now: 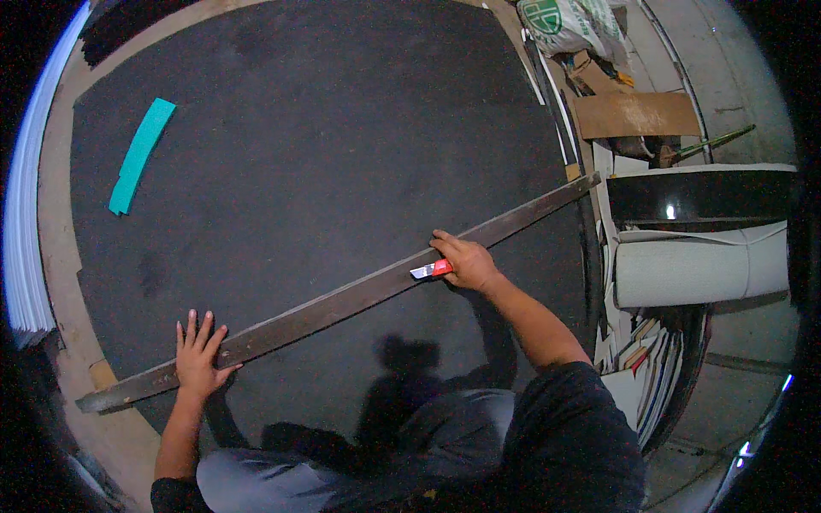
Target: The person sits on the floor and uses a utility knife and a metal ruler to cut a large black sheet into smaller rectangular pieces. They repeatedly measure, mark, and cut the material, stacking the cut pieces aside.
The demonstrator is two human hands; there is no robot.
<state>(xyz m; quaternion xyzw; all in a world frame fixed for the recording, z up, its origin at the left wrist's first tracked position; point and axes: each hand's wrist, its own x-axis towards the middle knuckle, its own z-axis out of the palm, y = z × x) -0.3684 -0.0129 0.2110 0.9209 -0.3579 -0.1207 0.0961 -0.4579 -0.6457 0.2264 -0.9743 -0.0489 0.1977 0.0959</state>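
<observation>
A long dark metal straightedge (pixel 333 309) lies slantwise over a dark sheet (pixel 342 154) on the table, from lower left to upper right. My left hand (pixel 198 363) presses near its lower-left end, fingers spread. Past the middle of the bar, my right hand (pixel 469 263) is closed around a red utility knife (pixel 434 269), with some fingers reaching over the far edge of the bar. The knife's silvery front points left above the bar; whether it touches the metal I cannot tell. A teal strip (pixel 142 154) rests on the sheet at the far left.
White sheets (pixel 24 214) are stacked along the left side. On the right are a white roll (pixel 684 269), a brown cardboard piece (pixel 637 115), a paintbrush (pixel 710 145), a printed plastic bag (pixel 569 26) and a bin of upright offcuts (pixel 658 368).
</observation>
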